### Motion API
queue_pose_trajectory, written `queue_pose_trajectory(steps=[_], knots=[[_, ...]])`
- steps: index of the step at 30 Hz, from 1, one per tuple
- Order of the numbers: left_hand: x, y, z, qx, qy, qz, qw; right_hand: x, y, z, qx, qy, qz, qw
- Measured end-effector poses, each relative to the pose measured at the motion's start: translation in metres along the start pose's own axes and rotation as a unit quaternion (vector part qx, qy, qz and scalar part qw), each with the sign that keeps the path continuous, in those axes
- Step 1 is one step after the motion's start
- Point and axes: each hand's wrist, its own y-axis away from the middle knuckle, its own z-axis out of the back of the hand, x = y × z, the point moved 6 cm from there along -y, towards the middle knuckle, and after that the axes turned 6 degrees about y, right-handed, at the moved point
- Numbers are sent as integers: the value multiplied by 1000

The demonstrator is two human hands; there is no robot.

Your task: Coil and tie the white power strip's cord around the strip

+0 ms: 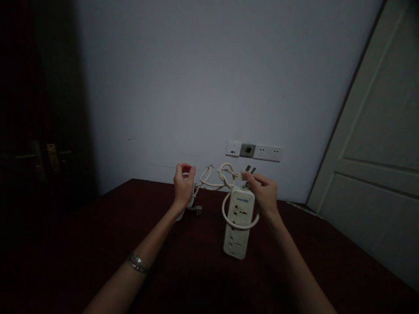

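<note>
A cream power strip (238, 224) hangs upright above the dark red table (98, 235). Its cream cord (218, 182) loops around it and tangles between my hands. My right hand (264, 192) is closed at the strip's top end and pinches the cord's plug (245, 173), whose metal prongs point up toward the wall. My left hand (183, 182) is raised to the left, fingers curled around a stretch of the cord. A bracelet (138, 263) sits on my left wrist. Below my left hand a second plug (197, 210) lies on the table.
A white wall socket panel (254, 151) with several outlets is mounted just above the table's back edge. A pale door (376, 174) stands at the right. A dark door with a metal handle (49, 159) is at the left.
</note>
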Motion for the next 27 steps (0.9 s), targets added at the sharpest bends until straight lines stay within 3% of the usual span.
queue_pose_trajectory(steps=[2,3,5,7,8,9,10,11,14,16,19,23,27], knots=[[33,5,-5,22,84,145,986,-11,-3,5,-32,-27,-40,998],[49,13,-12,56,138,231,961,-17,-4,7,-49,-47,-64,996],[67,38,-36,202,240,379,871,-30,-5,8,-83,-90,-121,985],[60,68,-56,371,301,444,758,-42,-3,6,-106,-118,-168,973],[52,81,-63,436,310,446,717,-46,-2,5,-111,-125,-184,969],[44,92,-68,480,308,435,697,-49,-1,2,-112,-128,-195,966],[37,99,-72,501,295,416,699,-52,-1,0,-106,-130,-201,965],[32,103,-76,500,272,394,721,-54,-1,-3,-95,-130,-201,966],[22,107,-85,422,231,342,807,-56,-4,-9,-40,-119,-165,978],[17,109,-89,375,236,327,835,-55,-9,-7,-17,-106,-119,987],[12,115,-92,330,274,351,833,-58,-16,2,-13,-86,-102,991],[3,126,-88,308,300,419,800,-72,-18,4,-17,-160,-204,966],[-15,135,-78,324,295,433,788,-80,-17,-6,-22,-229,-261,937]])
